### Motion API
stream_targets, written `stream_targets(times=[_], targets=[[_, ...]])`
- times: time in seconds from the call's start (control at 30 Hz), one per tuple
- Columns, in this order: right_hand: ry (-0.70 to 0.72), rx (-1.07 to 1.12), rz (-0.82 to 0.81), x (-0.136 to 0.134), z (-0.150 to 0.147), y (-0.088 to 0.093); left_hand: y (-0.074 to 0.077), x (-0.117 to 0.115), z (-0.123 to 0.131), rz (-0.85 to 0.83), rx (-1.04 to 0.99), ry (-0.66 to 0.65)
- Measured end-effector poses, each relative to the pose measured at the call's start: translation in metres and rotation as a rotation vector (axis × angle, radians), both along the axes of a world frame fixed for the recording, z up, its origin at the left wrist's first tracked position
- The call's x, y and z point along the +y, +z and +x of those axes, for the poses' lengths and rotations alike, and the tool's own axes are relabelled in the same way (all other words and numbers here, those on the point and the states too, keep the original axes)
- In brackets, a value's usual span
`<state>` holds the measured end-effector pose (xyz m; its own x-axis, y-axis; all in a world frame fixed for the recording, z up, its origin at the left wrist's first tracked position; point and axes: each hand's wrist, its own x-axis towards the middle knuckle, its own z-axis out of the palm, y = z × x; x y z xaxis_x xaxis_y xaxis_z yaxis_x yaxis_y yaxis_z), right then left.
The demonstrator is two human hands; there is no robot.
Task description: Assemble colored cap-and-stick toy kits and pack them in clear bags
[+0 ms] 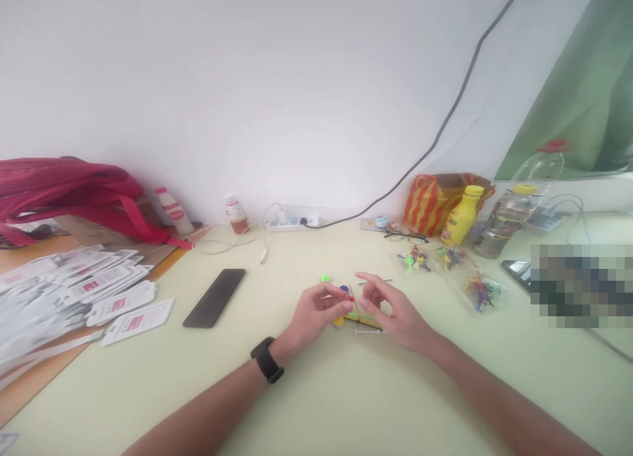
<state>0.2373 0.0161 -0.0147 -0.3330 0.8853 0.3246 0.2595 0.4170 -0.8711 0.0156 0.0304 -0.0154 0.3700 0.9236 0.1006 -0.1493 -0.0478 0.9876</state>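
My left hand [316, 314], with a black watch on its wrist, is pinched on a thin red stick with a small red and blue piece at its tip. My right hand [390, 308] sits close beside it, thumb and forefinger curled near the same stick, the other fingers spread; whether it grips anything I cannot make out. Under both hands lies a small toy assembly [363, 319] of yellow, green and red parts with a white rod. A green round piece [325, 279] lies just beyond the left hand.
A black phone [215, 297] lies to the left. White packaged cards [99, 291] are heaped at far left, a red bag [69, 192] behind them. Bags of coloured parts [445, 258], a yellow bottle [462, 222], glasses, a power strip [291, 222] and bottles line the back.
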Motion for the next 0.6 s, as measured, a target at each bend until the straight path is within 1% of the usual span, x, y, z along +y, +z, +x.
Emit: stream_targets(times=[0.2,0.37,0.5,0.6], targets=[[0.046,0.052,-0.038,-0.0058,-0.0022,-0.0025,-0.0016,0.0018,0.0006,-0.005,-0.025,0.014],[0.038,0.117,-0.045,-0.0057,-0.003,-0.0051,0.0008,0.0005,0.0014,-0.028,-0.026,0.029],[0.044,0.11,-0.036,-0.0033,-0.0015,-0.0058,0.0029,-0.0012,0.0019,-0.028,-0.015,0.03],[0.036,0.061,0.013,-0.0021,0.0015,-0.007,0.004,-0.0018,0.002,-0.015,-0.011,0.022]])
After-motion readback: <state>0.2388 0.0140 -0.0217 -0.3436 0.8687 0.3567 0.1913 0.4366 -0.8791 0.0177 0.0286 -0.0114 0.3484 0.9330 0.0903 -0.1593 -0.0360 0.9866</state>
